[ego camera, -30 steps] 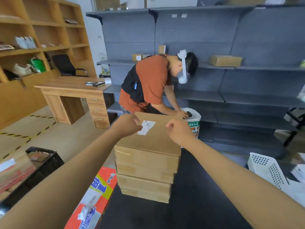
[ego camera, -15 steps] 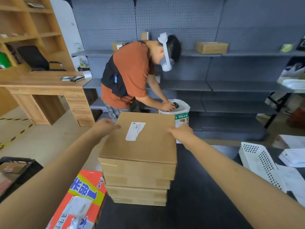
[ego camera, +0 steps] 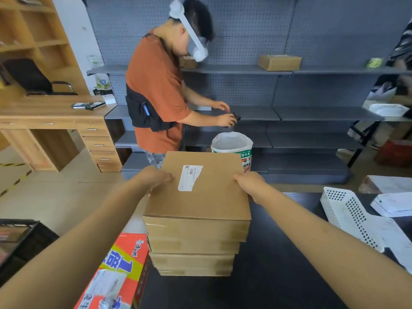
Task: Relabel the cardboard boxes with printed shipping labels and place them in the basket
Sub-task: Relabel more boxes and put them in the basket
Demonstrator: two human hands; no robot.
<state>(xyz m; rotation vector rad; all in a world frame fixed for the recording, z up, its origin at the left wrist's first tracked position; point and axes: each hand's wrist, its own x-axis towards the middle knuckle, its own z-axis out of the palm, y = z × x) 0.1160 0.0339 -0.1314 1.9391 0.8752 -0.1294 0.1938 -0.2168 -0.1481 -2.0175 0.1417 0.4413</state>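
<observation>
A stack of several flat cardboard boxes stands on the black table [ego camera: 278, 275]. The top box [ego camera: 200, 197] carries a partly torn white label [ego camera: 189, 177] near its far left. My left hand [ego camera: 156, 177] grips the top box's left edge, fingers curled over it. My right hand [ego camera: 248, 181] grips the right edge the same way. A white perforated basket [ego camera: 347, 217] lies tilted on the table to the right. A black crate [ego camera: 20, 244] sits on the floor at the left.
A person in an orange shirt stands just beyond the boxes at the grey shelves [ego camera: 312, 112]. A white bag-lined bin [ego camera: 233, 146] is behind the stack. A red and yellow carton [ego camera: 116, 270] sits at the table's left. Papers [ego camera: 392, 204] lie at right. A wooden desk [ego camera: 51, 121] stands left.
Both hands moved from the label at the top of the box out to its left and right edges. The person behind straightened up from the bin to the shelf.
</observation>
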